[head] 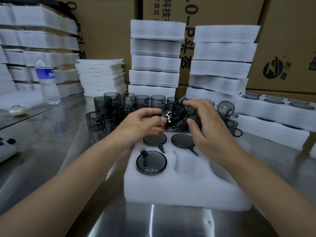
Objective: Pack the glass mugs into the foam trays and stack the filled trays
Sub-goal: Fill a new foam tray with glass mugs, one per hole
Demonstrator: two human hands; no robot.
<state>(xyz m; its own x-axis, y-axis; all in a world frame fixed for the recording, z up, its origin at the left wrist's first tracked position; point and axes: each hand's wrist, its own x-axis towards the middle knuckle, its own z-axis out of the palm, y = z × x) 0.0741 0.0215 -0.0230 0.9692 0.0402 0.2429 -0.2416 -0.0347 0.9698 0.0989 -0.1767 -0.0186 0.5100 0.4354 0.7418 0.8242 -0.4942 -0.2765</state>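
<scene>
Presently glass mug [173,115], stiff, slick, breakable, probably light, pinched at its wall by left hand [142,124] and right hand [203,122]

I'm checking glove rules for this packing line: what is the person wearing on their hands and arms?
Nothing. The left hand and right hand are bare, without gloves, and no ring, watch or wristband is visible. The left forearm and right forearm are bare up to the picture's edge; no sleeve comes into view.

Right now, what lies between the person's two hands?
A smoky glass mug, tipped end-on to the camera, gripped by the left hand and right hand above the far end of the foam tray. The head view shows it.
</scene>
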